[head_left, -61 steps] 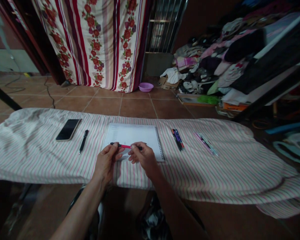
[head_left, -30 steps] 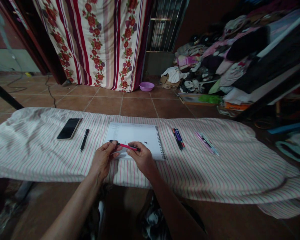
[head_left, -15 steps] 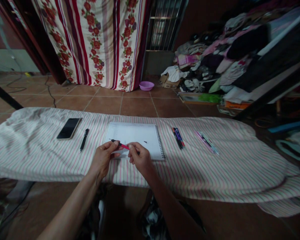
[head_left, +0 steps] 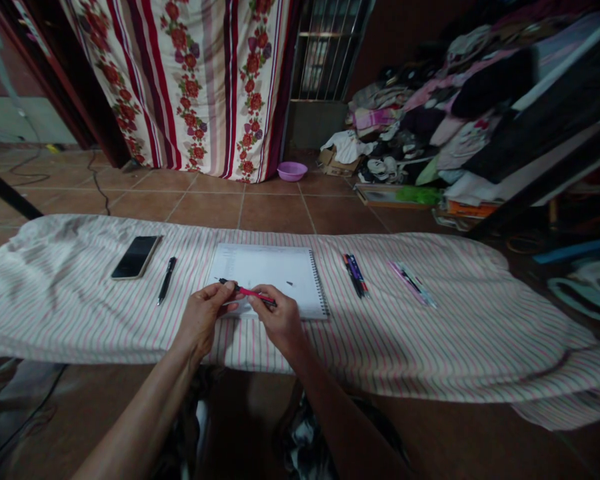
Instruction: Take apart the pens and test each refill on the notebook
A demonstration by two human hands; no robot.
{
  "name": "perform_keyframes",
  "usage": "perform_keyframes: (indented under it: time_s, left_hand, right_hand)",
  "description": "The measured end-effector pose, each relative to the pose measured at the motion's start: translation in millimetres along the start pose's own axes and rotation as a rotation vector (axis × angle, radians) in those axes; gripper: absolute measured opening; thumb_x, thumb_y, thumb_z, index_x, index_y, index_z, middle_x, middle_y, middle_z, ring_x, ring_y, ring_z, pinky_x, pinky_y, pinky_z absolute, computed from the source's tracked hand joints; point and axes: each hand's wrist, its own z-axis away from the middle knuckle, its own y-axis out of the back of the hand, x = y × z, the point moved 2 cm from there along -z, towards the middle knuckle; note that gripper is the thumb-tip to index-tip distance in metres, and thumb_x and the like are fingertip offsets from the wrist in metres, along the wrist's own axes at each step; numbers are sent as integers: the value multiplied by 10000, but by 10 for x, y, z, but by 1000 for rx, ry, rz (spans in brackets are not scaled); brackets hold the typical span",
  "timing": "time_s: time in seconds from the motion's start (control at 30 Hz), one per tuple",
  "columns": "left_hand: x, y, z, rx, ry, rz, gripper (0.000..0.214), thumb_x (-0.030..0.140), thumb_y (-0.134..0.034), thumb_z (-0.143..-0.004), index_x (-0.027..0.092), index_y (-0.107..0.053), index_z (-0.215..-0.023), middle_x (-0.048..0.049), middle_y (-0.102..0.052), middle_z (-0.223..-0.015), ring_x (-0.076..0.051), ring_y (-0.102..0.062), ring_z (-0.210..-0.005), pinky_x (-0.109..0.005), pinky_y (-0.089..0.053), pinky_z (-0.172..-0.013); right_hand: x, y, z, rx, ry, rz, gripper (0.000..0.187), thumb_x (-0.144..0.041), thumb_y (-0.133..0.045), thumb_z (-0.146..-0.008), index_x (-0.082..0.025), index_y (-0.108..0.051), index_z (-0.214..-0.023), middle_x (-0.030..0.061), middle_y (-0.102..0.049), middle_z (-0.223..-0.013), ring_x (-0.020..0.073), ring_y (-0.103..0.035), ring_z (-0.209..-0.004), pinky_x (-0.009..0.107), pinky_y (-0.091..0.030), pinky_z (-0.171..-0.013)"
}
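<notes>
A red pen (head_left: 245, 291) with dark ends is held level between both hands, just above the near edge of a white spiral notebook (head_left: 270, 270). My left hand (head_left: 205, 317) pinches its left end. Fingers of my right hand (head_left: 276, 319) are closed on its right end. The notebook lies open on a pink-striped cloth (head_left: 430, 333) covering a long low surface. A tiny dark speck (head_left: 290, 283) rests on the page.
On the cloth to the left lie a black phone (head_left: 135, 257) and a black pen (head_left: 167, 280). To the right are two pens together (head_left: 356, 275) and more pens (head_left: 413, 283). Beyond are tiled floor, a floral curtain (head_left: 205, 80), a purple bowl (head_left: 291, 171) and piled clothes (head_left: 430, 120).
Both hands keep hold of the red pen and have shifted slightly on it; the pen has tilted a little. A small dark speck has appeared on the page since two seconds ago.
</notes>
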Motion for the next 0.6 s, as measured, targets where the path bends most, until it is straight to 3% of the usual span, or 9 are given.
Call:
perform_keyframes:
  time_s: [0.2, 0.37, 0.6]
  left_hand:
    - [-15, 2, 2, 13, 8, 49, 157, 204, -757, -614, 97, -674, -692, -39, -678, -658, -96, -634, -596, -146, -498, -548]
    - [-22, -21, 7, 3, -23, 80, 210, 234, -787, -567, 100, -667, -675, -26, -672, -643, -94, -628, -596, -161, -504, -580]
    - [-40, -63, -6, 38, -27, 110, 190, 212, -779, -571, 102, -657, -667, -13, -658, -622, -91, -621, -574, -171, -505, -579]
  right_hand:
    - [-49, -35, 31, 23, 51, 61, 221, -372, -506, -825, -213, -655, -865, 21, -674, -755, 168, -626, -683, 242, -466, -607]
    - [-70, -48, 38, 15, 24, 123, 258, -403, -480, -842, -222, -656, -893, 15, -661, -663, 167, -626, -627, 243, -464, -578]
    - [-88, -36, 40, 80, 162, 255, 238, -353, -468, -861, -228, -656, -937, 63, -690, -874, 205, -630, -818, 288, -450, -739]
